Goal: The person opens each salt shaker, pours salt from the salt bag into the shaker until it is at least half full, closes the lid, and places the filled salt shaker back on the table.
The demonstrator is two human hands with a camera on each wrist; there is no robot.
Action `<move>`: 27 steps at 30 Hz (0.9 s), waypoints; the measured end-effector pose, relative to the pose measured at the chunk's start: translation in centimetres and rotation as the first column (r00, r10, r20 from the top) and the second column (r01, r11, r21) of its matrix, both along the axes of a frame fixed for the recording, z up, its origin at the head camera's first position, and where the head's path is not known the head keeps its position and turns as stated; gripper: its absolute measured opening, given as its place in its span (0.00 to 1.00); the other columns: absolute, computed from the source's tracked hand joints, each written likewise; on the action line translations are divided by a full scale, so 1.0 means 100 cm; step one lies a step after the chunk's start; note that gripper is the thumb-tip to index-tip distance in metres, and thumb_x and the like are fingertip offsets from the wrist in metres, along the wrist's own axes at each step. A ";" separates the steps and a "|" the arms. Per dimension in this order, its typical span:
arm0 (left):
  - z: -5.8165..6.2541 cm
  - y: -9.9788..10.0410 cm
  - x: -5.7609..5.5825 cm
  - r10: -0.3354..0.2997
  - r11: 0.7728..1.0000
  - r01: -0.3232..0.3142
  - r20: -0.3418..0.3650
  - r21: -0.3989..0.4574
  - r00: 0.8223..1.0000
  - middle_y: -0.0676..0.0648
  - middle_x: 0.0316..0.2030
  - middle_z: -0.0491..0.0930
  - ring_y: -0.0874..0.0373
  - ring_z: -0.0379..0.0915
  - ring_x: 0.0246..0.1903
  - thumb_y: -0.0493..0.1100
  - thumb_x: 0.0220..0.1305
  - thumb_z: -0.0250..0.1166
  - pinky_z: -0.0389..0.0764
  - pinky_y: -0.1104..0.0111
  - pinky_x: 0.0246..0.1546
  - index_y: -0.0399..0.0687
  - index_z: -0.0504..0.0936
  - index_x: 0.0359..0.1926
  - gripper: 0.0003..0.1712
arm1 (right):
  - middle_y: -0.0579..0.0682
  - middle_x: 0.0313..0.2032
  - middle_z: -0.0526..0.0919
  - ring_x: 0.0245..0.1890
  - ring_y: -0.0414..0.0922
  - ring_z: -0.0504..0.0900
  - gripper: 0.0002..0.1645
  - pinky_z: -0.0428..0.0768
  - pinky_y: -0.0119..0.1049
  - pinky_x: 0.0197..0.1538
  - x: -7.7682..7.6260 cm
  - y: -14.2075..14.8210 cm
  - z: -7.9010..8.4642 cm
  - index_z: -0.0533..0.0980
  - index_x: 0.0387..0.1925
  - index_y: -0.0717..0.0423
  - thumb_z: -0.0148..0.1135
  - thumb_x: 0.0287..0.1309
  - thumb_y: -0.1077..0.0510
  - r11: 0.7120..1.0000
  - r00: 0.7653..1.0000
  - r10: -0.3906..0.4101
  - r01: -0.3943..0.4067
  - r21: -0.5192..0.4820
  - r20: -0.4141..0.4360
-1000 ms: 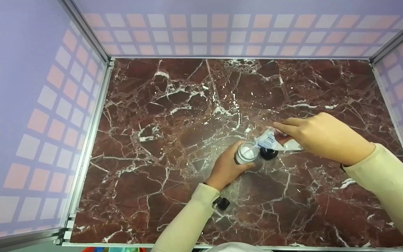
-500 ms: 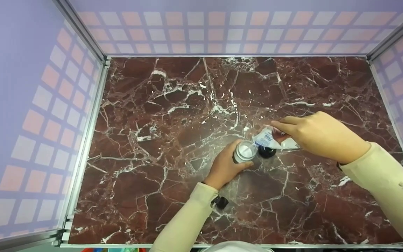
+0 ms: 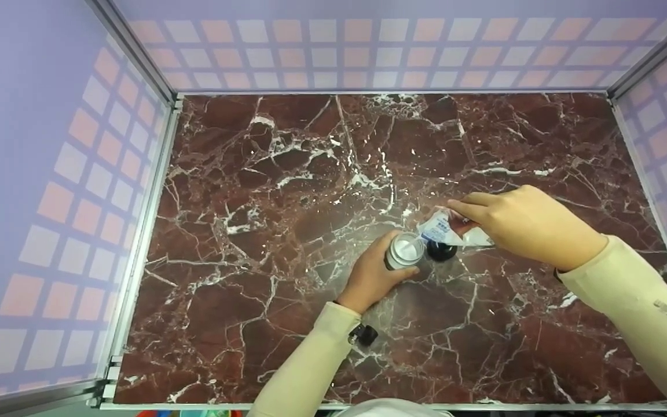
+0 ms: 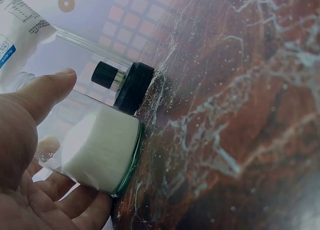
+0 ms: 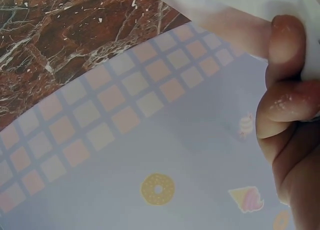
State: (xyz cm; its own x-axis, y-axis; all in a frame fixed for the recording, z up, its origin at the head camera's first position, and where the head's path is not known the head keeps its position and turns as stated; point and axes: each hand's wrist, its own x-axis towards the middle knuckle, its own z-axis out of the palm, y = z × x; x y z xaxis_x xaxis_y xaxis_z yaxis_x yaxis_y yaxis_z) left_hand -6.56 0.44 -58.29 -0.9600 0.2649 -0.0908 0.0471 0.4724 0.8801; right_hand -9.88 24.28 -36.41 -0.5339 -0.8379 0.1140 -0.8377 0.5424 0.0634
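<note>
My left hand grips a clear glass jar, its fingers and thumb round the side. White grains fill part of the jar, which looks tilted in the left wrist view. My right hand pinches a plastic bag with blue print. The bag's narrow end points down into the jar's mouth. Just right of the jar, partly behind the bag, a black lid sits on the table. The left wrist view shows its knob facing up. Some fingers of my right hand are hidden in the head view.
The marbled red-brown table has white specks scattered beyond the jar. Patterned panels with metal frames stand at the back and both sides. Below the front edge, colourful items in a red container show partly.
The head view has shifted slightly. Both hands, the jar and the bag keep nearly the same positions, with the bag's end still at the jar's mouth.
</note>
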 end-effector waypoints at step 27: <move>0.001 0.001 0.002 0.020 1.000 -0.020 0.005 -0.007 1.000 0.56 0.62 0.79 0.59 0.77 0.58 0.57 0.52 0.81 0.76 0.58 0.61 0.68 0.72 0.70 0.44 | 0.56 0.46 0.88 0.14 0.40 0.69 0.34 0.64 0.34 0.14 0.000 0.003 -0.008 0.81 0.59 0.62 0.65 0.46 0.80 0.999 1.000 0.011 -0.011 -0.030 -0.026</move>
State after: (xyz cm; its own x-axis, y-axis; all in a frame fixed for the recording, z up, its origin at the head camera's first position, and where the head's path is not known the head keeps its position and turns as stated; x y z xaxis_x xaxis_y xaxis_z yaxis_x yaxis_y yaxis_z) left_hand -6.41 0.53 -58.22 -0.9647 0.2446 -0.0973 0.0330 0.4791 0.8771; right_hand -9.84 24.61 -37.26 -0.5212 -0.8397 0.1525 -0.8420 0.5350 0.0685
